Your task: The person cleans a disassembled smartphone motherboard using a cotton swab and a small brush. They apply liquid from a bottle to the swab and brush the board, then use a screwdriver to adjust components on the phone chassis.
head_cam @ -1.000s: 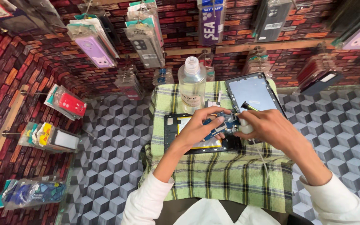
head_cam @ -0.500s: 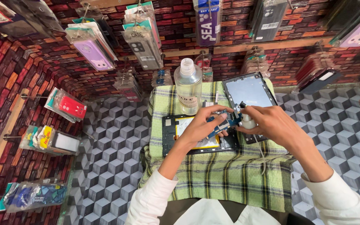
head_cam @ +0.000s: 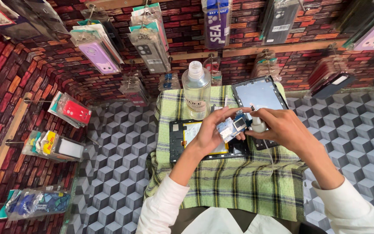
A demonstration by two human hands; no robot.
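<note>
— What is the left hand doing at this moment?

— It is holding a small circuit board in the air, just above the opened tablet body. The fingers are pinching the board by its edges, thumb under and the other fingers over.

— And the right hand?

— It is gripping a small white bottle, with the fingers curled closed around it. The tip is pointing toward the board, almost touching it, but I cannot tell if any liquid is coming out; the view is too small there.

— Where is all this lying?

— The tablet body is lying on a green checked cloth that is covering the desk. The separated screen panel is leaning behind it, and a big clear bottle is standing upright just beside the panel.

— How far is the work going, in your opinion?

— I think it is in the middle. The screen is already off and the board is already out of the frame, so the opening is done. The board is being treated now, and putting it back and closing the tablet are not yet done.
</note>
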